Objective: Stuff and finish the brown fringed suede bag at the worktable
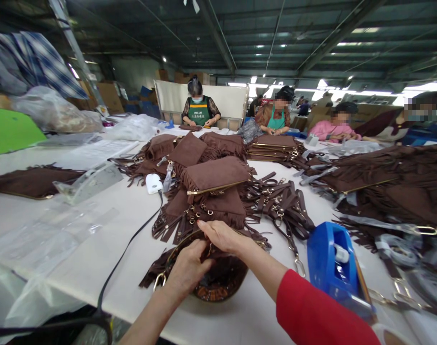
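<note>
A brown fringed bag [223, 282] lies at the near edge of the table, its mouth open toward me and its dark, patterned lining showing. My left hand [191, 263] is closed at the left side of the opening, fingers curled inward. At the far rim, my right hand [220, 237] grips the bag, thumb on top and the other fingers bent down inside. Between the hands a small metal part glints, too small to name. An oblong gold ring [159, 281] sticks out beside my left wrist. More brown fringed bags [218, 173] are piled just beyond.
Brown straps with gold clips [281, 203] lie right of the pile. Nearby stands a blue tape dispenser [333, 268]. A white device [154, 183] trails a black cable on the left. Clear plastic bags [49, 239] cover the left side. Several co-workers sit across the table.
</note>
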